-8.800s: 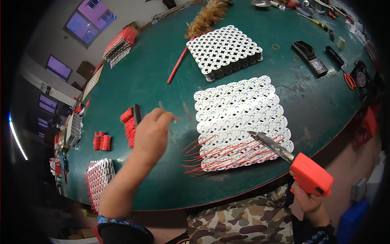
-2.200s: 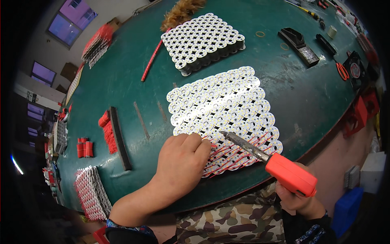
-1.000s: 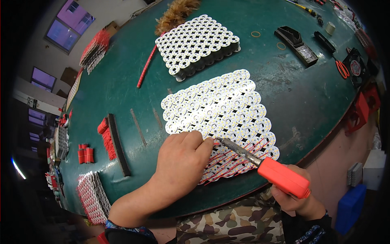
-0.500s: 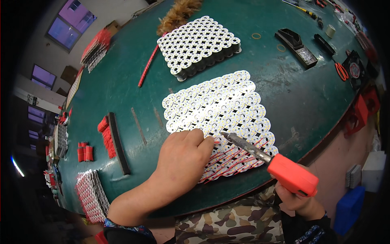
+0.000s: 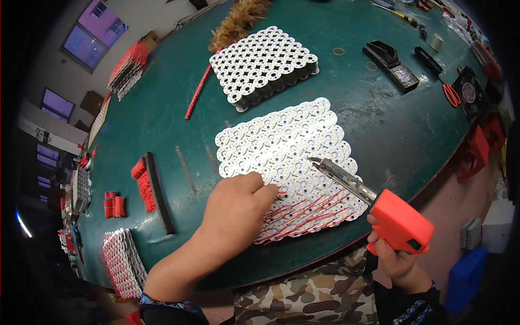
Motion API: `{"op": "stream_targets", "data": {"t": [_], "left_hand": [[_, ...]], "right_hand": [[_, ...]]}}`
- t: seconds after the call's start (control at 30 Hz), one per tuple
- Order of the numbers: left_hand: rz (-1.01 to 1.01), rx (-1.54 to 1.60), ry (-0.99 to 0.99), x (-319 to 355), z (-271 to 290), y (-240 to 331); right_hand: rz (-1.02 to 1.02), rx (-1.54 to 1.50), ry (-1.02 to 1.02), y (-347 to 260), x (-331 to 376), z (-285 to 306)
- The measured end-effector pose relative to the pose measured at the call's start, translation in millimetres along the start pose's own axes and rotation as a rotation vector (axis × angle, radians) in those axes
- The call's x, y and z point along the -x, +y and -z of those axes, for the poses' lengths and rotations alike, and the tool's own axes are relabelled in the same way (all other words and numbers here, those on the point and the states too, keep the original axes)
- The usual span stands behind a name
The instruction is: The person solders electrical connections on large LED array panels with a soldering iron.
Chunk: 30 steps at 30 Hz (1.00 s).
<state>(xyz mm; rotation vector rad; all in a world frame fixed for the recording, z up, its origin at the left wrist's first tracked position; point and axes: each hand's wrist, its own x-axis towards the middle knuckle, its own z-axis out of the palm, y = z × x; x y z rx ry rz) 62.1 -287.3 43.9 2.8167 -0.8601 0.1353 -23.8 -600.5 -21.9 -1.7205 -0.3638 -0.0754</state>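
Observation:
A sheet of joined round white LED boards [image 5: 281,127] lies in front of me. Thin red and white wires [image 5: 311,214] slant across its near rows. Over its near left part is my left hand [image 5: 235,208], fingers closed in a pinch. A short red wire end [image 5: 281,193] pokes out past the fingertips; the pinch point itself is partly hidden. My right hand [image 5: 398,262] grips the red handle of a soldering gun [image 5: 402,223]. Its dark metal tip points up and left above the middle of the sheet, apparently apart from it.
Beyond the sheet stands a stack of similar boards [image 5: 265,67], beside a feather duster [image 5: 238,26]. To the left lie a dark strip [image 5: 158,195], red wire bundles [image 5: 114,206] and a wired board stack [image 5: 123,262]. A black tray [image 5: 398,70] and red-handled scissors [image 5: 451,95] lie far right.
The soldering gun has moved right and its tip has gone farther up the sheet, away from my left hand. My left hand and the sheet have shifted slightly left.

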Motion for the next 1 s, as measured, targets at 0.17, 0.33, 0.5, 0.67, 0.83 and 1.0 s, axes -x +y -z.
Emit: {"op": "stream_targets", "data": {"t": [0.17,0.33,0.5,0.67,0.83,1.0], "left_hand": [[0.024,0.091,0.122,-3,2,3],[0.051,0.075,0.16,-3,4,3],[-0.024,-0.07,0.173,4,-4,6],[-0.086,-0.137,0.169,2,-9,15],[-0.146,-0.246,0.059,2,-5,18],[-0.104,-0.171,0.02,2,-5,12]], "right_hand": [[-0.121,-0.017,0.113,-6,0,-5],[-0.094,0.022,0.094,-10,-2,-2],[-0.018,0.117,0.057,-8,-5,-2],[0.101,0.224,0.02,-2,-5,-3],[0.183,0.328,-0.03,8,4,3],[0.229,0.371,-0.058,15,11,6]]}}
